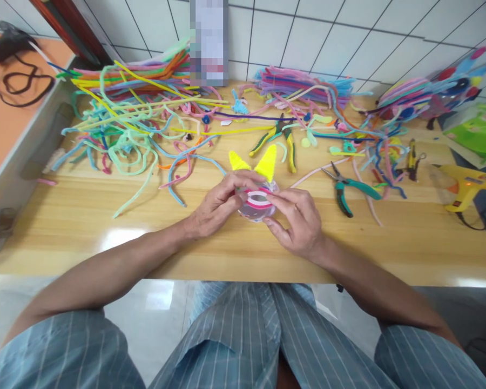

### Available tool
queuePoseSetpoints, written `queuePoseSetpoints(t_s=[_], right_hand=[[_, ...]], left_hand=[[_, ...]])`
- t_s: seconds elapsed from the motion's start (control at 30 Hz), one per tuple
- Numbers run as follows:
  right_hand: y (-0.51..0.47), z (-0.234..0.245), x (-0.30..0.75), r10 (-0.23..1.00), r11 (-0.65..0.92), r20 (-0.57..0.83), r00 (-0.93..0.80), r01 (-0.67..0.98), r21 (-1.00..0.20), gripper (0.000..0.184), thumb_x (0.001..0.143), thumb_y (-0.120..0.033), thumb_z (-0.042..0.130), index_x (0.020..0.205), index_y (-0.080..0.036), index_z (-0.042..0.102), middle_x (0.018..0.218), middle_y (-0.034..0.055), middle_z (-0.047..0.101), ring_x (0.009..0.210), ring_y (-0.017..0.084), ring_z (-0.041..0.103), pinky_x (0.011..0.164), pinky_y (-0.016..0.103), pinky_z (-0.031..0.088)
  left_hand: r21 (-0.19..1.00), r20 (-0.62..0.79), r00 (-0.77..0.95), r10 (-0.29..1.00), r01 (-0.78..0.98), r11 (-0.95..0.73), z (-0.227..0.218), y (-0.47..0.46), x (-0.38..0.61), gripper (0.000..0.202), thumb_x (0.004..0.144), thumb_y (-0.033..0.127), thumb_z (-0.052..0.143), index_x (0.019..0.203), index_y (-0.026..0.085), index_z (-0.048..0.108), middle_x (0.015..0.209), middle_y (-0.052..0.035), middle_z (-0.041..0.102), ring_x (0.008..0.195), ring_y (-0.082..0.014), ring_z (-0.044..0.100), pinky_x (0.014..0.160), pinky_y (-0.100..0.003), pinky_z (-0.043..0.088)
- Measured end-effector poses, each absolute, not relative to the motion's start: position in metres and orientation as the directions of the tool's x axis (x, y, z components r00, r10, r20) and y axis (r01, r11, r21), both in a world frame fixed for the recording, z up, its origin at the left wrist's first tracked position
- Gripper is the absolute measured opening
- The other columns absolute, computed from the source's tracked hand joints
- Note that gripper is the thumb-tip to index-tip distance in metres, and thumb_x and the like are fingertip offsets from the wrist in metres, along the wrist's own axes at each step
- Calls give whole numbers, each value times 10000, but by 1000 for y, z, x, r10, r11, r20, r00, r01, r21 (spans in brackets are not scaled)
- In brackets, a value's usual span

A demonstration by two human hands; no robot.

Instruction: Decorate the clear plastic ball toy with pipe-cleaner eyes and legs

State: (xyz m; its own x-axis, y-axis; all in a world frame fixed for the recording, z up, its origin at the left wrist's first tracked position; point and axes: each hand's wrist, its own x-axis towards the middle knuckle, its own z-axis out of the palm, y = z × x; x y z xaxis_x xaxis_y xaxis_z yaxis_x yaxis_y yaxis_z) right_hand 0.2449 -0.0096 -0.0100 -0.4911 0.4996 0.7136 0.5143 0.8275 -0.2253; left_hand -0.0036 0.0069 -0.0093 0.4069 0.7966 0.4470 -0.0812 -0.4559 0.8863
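We note left hand (221, 206) and right hand (298, 220) gripping the pink-rimmed piece (259, 205); green-handled pliers (342, 182) lie on the tabletop (227, 259)

Bright light; white glare on the desk (222, 259) left of the fingers (285, 205); slight blur, stretched edges.

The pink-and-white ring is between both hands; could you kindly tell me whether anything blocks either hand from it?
Nothing visible does: the left hand and right hand both appear to touch the pink-and-white ring directly, while the yellow pieces stand on its far side.
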Motion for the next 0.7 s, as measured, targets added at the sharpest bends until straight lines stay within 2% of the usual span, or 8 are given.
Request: queuePoseSetpoints(t_s=[0.13,0.33,0.57,0.7], right_hand=[[-11,-10,244,527,813,703,-477,525,-254,562,1023,-324,698,1554,-214,554,1246,149,740,1116,299,718,952,478,621],[-10,-11,245,543,802,715,-441,524,-287,639,1039,-368,679,1615,-212,450,1277,160,757,1124,307,720,939,479,626],[-10,-7,244,513,820,710,-482,521,-239,456,1039,-337,690,1467,-197,617,1227,154,746,1112,291,725,928,466,624],[-10,-8,243,489,829,734,-472,512,-224,393,1040,-310,685,1408,-172,664,1213,167,744,1112,285,716,928,458,625]], left_hand=[[843,479,433,764,15,-537,-5,8,-5,248,1133,326,507,1246,249,714,1410,-130,718,1368,-271,645,1207,-529,482],[815,488,441,753,79,-574,-2,9,-6,297,1141,373,476,1206,237,732,1402,-132,730,1359,-278,646,1201,-514,469],[798,515,445,733,63,-599,-4,9,-4,256,1132,282,485,1241,229,710,1403,-132,722,1349,-263,652,1208,-506,457],[805,506,447,738,64,-590,-4,9,-4,267,1136,317,484,1230,237,721,1409,-130,719,1358,-269,650,1219,-509,459]])
